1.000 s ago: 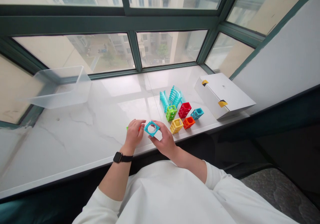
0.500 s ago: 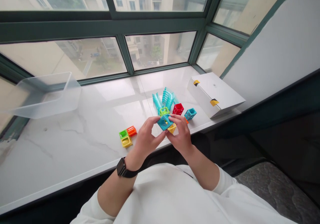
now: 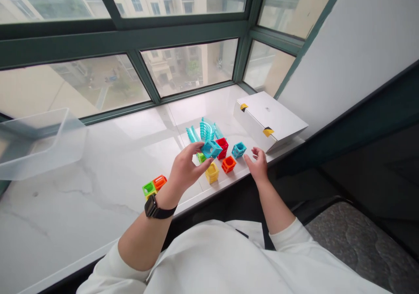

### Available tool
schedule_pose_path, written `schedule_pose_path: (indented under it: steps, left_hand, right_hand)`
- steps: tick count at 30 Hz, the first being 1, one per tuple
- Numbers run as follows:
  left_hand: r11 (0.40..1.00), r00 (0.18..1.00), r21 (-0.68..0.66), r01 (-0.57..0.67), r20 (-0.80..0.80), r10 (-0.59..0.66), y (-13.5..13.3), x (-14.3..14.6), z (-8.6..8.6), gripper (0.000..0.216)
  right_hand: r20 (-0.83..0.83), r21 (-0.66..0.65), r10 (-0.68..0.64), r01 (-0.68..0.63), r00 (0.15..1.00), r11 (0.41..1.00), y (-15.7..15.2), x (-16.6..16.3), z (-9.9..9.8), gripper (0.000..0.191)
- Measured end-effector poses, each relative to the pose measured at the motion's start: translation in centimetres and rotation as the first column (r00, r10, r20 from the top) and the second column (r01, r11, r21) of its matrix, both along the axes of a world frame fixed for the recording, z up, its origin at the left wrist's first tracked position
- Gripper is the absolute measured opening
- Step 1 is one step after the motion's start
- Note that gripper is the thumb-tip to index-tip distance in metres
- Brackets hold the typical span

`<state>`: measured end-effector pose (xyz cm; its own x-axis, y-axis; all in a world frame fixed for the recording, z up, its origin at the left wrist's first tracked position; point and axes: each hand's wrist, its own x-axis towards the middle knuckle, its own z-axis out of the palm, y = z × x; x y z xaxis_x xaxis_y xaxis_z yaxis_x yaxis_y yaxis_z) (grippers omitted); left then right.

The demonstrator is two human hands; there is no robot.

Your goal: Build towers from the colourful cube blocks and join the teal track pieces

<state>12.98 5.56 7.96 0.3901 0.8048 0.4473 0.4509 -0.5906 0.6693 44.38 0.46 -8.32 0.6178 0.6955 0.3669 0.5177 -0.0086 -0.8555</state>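
Observation:
My left hand [image 3: 186, 167] holds a teal hollow plastic cube [image 3: 211, 149] between thumb and fingertips, above the stone sill. My right hand [image 3: 258, 165] is open with its fingers apart and holds nothing, nearest a small teal cube [image 3: 238, 150] and an orange cube [image 3: 228, 164]. A yellow cube [image 3: 212, 173], a red cube [image 3: 221, 148] and a green cube [image 3: 200, 157] stand close by. The held cube partly hides the green one. Transparent teal track pieces [image 3: 204, 131] lie behind them. Left of my wrist sit a flat green piece [image 3: 149, 188] and an orange piece [image 3: 159, 182].
A white cardboard box [image 3: 268, 119] with yellow-and-black tape lies at the right of the marble sill [image 3: 81, 202]. A transparent plastic tub [image 3: 39, 143] stands at the far left. Window frames run behind the sill, and a dark drop lies past its front edge.
My right hand has let go of the teal cube and moved right, open. My left hand keeps the cube, now lifted further up the sill. The view has turned slightly.

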Motion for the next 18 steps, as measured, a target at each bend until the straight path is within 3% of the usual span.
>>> schedule_pose_path:
  steps: [3,6,18]
  left_hand:
    - [1.0,0.999,-0.012,0.025,-0.036,-0.026,0.6,1.3,0.8,0.045]
    - [0.999,0.997,-0.005,0.046,-0.056,-0.047,1.2,2.5,1.6,0.044]
    - [0.995,0.955,0.012,0.103,-0.281,-0.095,3.8,8.7,3.9,0.041]
  right_hand:
    - [0.085,-0.079,0.032,-0.025,0.996,0.997,0.8,-0.2,-2.2,0.056]
    - [0.134,-0.135,0.046,-0.028,0.99,0.99,1.5,-0.7,-3.2,0.058]
    - [0.311,-0.175,0.021,0.036,0.95,0.984,2.1,-1.8,-3.6,0.046]
